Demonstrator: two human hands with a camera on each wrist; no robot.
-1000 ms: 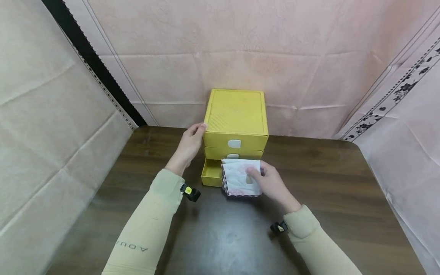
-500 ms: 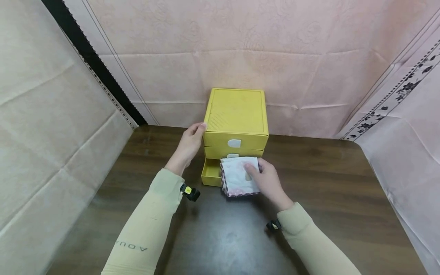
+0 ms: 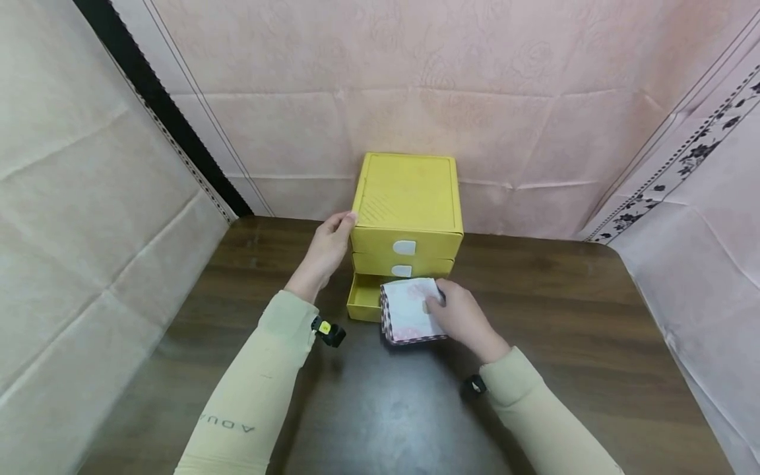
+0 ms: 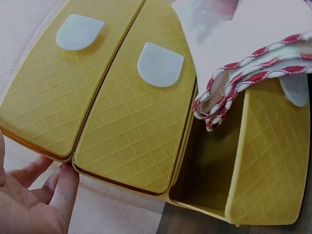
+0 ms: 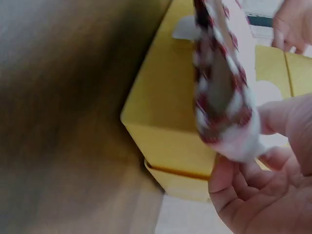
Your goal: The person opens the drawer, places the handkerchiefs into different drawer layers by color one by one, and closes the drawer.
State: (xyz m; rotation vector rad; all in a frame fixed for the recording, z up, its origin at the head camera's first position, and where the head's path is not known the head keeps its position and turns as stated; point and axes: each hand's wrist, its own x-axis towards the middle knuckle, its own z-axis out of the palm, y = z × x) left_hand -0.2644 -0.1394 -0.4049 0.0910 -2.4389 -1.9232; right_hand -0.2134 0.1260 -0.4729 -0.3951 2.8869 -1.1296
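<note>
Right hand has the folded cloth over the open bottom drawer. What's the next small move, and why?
Probably lower the folded cloth into the open bottom drawer: the right hand holds it above the front edge, not inside, while the left hand steadies the cabinet.

Dark wooden table [image 3: 564, 310] (pink and beige cloth walls [image 3: 475, 86] on three sides)

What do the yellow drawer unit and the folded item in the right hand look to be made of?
Yellow drawer unit: apparently moulded plastic, matte, with a diamond-embossed texture on the drawer fronts and pale, smooth tab handles.
Folded cloth: soft woven fabric, white with faint pink print and a red-and-white stitched edging; its layers sag and fray slightly at the fold. The right hand pinches it above the open bottom drawer.
</note>
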